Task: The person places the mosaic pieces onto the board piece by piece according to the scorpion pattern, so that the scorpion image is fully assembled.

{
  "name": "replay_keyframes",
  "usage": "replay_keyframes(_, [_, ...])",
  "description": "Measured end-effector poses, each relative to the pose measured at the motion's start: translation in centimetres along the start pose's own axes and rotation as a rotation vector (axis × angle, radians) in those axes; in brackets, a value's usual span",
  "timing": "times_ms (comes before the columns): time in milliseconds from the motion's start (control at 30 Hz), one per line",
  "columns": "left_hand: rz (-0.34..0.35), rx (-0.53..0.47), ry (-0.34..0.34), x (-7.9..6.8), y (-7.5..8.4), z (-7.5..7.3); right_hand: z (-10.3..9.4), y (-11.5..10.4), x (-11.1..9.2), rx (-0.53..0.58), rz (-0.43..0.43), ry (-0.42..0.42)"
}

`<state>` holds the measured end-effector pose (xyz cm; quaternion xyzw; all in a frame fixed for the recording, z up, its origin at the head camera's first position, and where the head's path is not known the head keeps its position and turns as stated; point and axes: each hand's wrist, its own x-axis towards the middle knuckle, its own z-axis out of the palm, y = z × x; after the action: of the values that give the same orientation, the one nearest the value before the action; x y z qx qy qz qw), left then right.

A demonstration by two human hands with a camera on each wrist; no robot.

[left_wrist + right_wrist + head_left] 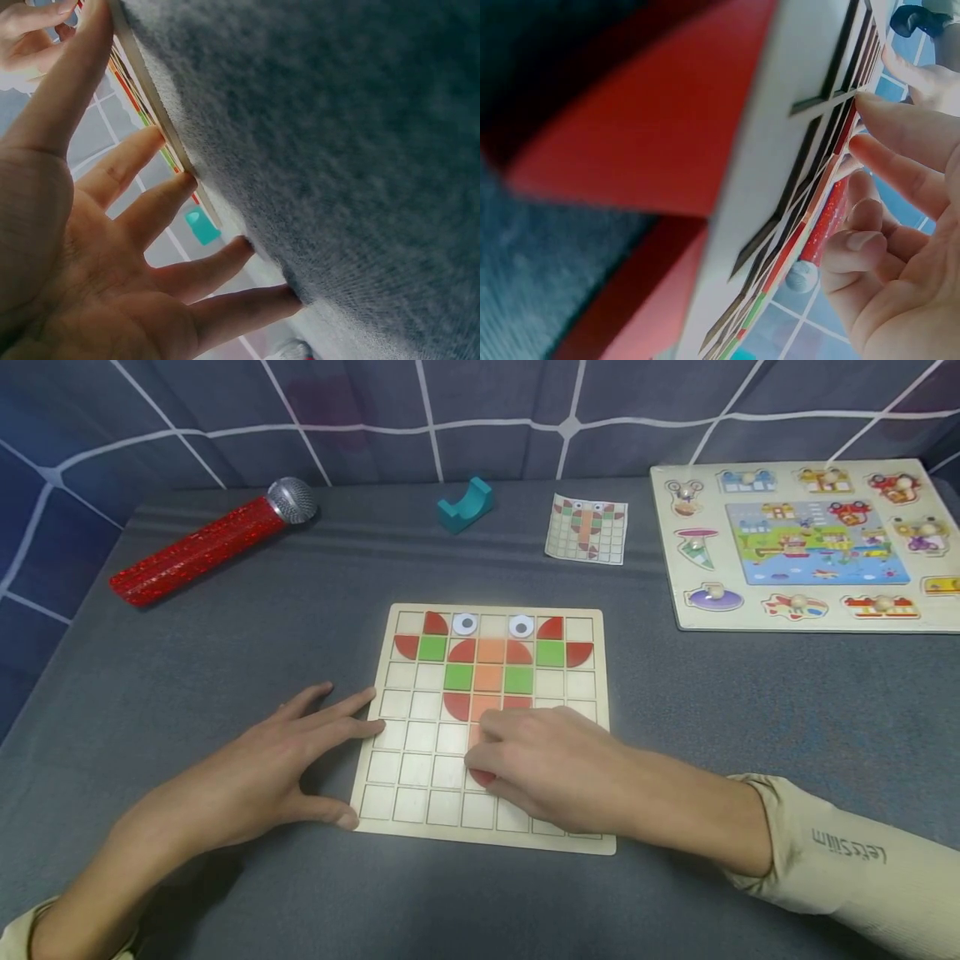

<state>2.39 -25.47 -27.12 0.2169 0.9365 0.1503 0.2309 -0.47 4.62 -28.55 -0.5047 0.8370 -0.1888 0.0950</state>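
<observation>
A square wooden grid board (420,827) lies flat on the grey cloth, partly filled with coloured tiles and two googly-eye pieces (465,625). My right hand (555,768) is over its lower middle, thumb and index finger pinching a red quarter-circle tile (481,777) at a grid cell. The right wrist view shows this red tile (845,126) between the two fingertips, low against the board. Spread along the board's left side, my left hand (255,768) touches the edge with its thumb and some straight fingertips. Tiles beneath my right hand are partly hidden.
Behind the board lie a red glittery microphone (206,547), a teal curved block (465,508) and a printed pattern card (587,531). A wooden knob puzzle (701,606) is at the back right. A blurred red shape (645,112) fills the right wrist view's left side.
</observation>
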Motion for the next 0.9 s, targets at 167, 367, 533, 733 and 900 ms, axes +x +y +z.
replay_keyframes(167, [0.008,0.005,0.005,0.0,0.0,0.0,0.0,0.1,-0.1,0.002,-0.007,-0.001])
replay_keyframes(367, [-0.001,0.001,-0.001,0.0,0.0,0.0,0.0,0.1,-0.2,0.005,-0.002,-0.013])
replay_keyframes(533, [-0.004,-0.001,-0.005,0.0,0.0,0.0,0.0,0.2,-0.3,0.006,-0.002,-0.011])
replay_keyframes(733, [0.0,0.001,-0.002,0.0,0.0,0.0,-0.1,0.3,-0.5,-0.008,-0.007,0.002])
replay_keyframes(900, [0.0,0.0,-0.004,0.0,0.0,0.0,-0.3,0.6,-1.2,0.0,-0.005,0.016])
